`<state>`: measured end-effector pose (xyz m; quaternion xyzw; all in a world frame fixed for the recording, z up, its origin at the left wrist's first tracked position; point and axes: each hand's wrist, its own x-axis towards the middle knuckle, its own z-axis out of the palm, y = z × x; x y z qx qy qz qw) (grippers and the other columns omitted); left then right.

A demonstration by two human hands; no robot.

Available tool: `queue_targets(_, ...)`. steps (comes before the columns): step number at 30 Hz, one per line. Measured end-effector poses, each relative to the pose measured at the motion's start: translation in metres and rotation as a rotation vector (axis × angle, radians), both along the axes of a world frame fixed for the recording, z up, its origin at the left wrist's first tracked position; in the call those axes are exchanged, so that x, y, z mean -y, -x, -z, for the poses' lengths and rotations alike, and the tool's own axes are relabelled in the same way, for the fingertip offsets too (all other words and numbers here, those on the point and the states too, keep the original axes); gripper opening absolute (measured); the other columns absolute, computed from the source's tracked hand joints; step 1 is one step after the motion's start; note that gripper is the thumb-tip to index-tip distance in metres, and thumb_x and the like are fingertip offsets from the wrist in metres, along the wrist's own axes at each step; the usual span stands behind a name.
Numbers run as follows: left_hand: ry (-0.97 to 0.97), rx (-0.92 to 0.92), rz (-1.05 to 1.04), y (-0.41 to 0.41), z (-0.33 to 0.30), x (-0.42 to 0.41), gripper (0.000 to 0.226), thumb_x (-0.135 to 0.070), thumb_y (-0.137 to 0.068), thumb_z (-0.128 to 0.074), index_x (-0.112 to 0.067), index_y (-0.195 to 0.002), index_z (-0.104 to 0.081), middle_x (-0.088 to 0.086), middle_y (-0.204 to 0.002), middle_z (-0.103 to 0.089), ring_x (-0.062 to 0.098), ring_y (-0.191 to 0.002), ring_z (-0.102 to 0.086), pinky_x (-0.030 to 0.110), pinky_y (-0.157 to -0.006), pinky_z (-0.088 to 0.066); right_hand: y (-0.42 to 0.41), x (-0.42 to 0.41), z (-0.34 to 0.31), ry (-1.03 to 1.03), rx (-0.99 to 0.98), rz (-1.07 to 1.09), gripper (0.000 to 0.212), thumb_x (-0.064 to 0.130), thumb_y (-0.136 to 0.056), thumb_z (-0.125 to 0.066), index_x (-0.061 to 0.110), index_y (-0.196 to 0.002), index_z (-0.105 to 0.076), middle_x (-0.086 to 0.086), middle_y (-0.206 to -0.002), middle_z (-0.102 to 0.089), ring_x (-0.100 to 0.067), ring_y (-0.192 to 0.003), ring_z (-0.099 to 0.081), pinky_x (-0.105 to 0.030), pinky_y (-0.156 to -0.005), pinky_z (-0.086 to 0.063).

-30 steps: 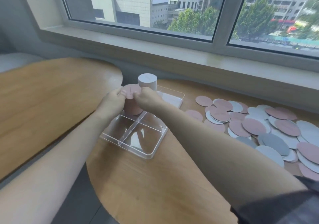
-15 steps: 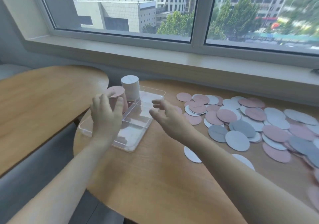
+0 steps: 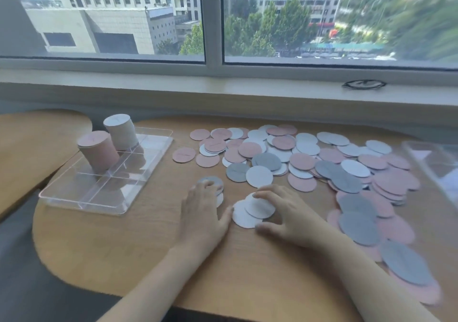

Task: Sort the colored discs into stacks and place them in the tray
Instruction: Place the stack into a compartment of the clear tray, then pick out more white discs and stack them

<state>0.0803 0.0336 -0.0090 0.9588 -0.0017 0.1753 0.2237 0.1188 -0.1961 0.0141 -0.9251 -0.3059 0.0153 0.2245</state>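
Head view: near the front edge of the round wooden table [image 3: 138,252], both hands lie palm-down. The left hand [image 3: 202,213] rests flat, fingers slightly spread, fingertips on a grey disc [image 3: 213,181]. The right hand [image 3: 285,213] has its fingers apart and curved over two overlapping white discs [image 3: 250,212]; it grips nothing. Beyond and toward the right edge, loose pink, white and grey discs [image 3: 309,158] lie scattered and overlapping. At the far left edge sits a clear divided tray [image 3: 99,197] holding a pink stack [image 3: 99,153] and, behind it, a white stack [image 3: 121,132], each upright in its own compartment.
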Motion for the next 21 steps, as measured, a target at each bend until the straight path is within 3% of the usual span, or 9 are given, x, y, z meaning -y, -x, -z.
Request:
queue_targets(4,0.106,0.035,-0.148,0.004,0.000,-0.009,0.046,-0.041,-0.086,-0.069,-0.023,-0.126,-0.056,-0.005,-0.132,-0.047,0.021,-0.117,-0.048,0.036,-0.095,-0.039,-0.003,0.003,0.005,-0.053,-0.021,0.022,0.071,0.066,-0.074,-0.066,0.035,-0.135,-0.051,0.020,-0.134,-0.044,-0.005,-0.125,-0.037,-0.026,-0.108,-0.029)
queue_targets(9,0.052,0.021,-0.151,0.006,-0.002,-0.005,0.041,-0.038,-0.084,-0.072,-0.023,-0.120,-0.058,-0.007,-0.120,-0.050,0.020,-0.108,-0.052,0.033,-0.089,-0.041,-0.006,0.001,0.004,-0.068,0.001,0.030,0.062,0.062,-0.077,-0.065,0.035,-0.131,-0.053,0.018,-0.126,-0.046,-0.006,-0.118,-0.037,-0.031,-0.107,-0.032)
queue_targets(15,0.075,0.063,-0.101,0.008,-0.005,-0.004,0.037,-0.033,-0.082,-0.076,-0.022,-0.113,-0.059,-0.010,-0.113,-0.052,0.015,-0.103,-0.055,0.031,-0.083,-0.044,0.002,-0.013,0.009,0.064,0.155,0.005,0.071,0.079,-0.076,-0.045,0.037,-0.133,-0.052,0.011,-0.122,-0.047,-0.012,-0.115,-0.043,-0.032,-0.103,-0.033)
queue_targets(21,0.012,0.158,-0.120,0.014,-0.009,-0.002,0.018,-0.044,-0.092,-0.062,-0.029,-0.102,-0.064,-0.018,-0.100,-0.063,0.022,-0.076,-0.061,0.035,-0.064,-0.048,0.005,-0.021,0.013,0.064,0.455,-0.001,0.042,0.065,-0.083,-0.051,0.033,-0.100,-0.072,0.008,-0.090,-0.059,-0.015,-0.083,-0.058,-0.029,-0.077,-0.043)
